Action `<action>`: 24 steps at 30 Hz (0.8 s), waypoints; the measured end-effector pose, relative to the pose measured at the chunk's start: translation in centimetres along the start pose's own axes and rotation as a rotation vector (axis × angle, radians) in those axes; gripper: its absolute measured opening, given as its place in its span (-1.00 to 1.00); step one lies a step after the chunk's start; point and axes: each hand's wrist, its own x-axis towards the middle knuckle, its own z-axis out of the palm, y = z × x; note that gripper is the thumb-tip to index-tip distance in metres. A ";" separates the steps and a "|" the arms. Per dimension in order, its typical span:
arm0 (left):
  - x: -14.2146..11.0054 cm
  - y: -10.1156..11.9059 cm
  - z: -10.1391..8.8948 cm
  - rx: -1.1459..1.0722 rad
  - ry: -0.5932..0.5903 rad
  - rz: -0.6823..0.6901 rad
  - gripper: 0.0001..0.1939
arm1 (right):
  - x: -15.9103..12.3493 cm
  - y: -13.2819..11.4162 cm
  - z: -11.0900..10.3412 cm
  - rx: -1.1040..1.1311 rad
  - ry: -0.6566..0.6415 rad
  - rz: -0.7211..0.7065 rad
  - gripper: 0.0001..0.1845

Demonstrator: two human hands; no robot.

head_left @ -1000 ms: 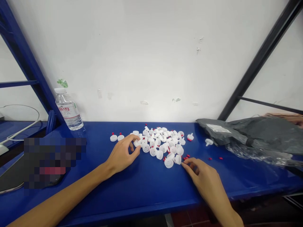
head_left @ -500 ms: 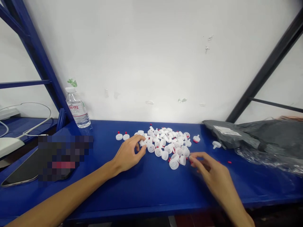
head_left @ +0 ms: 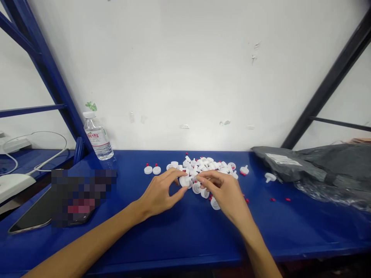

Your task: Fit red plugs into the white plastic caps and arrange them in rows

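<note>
Between the thumb and fingers of my left hand [head_left: 162, 191] is a white plastic spout cap [head_left: 184, 181], its round base towards the palm and its narrow spout pointing right. My right hand [head_left: 224, 191] is pinched at the tip of that spout; whatever its fingertips hold is hidden. Behind and below both hands lies a pile of similar white caps [head_left: 207, 164], with bits of red among them. Left of the pile, two white caps with red tips [head_left: 148, 169] [head_left: 157, 169] stand upright on the blue table [head_left: 174, 239].
A water bottle [head_left: 99, 139] stands at the back left, near a phone [head_left: 30, 212] and a blurred patch. Dark plastic bags [head_left: 327, 166] lie at the right. Loose red tips [head_left: 288, 199] and a single white cap [head_left: 270, 177] are scattered before them. A wall rises behind.
My right hand has moved left from the pile's right edge to meet my left hand. A white cap now shows in my left hand's grasp. The view has shifted slightly.
</note>
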 end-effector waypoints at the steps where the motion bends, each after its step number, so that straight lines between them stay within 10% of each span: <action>1: 0.0 0.1 0.0 -0.001 0.006 0.025 -0.66 | -0.1 0.0 0.1 0.002 -0.006 0.003 -0.74; 24: -0.2 0.4 -0.1 0.006 0.004 0.079 -0.58 | -0.2 -0.4 -0.3 0.126 -0.023 0.043 -0.68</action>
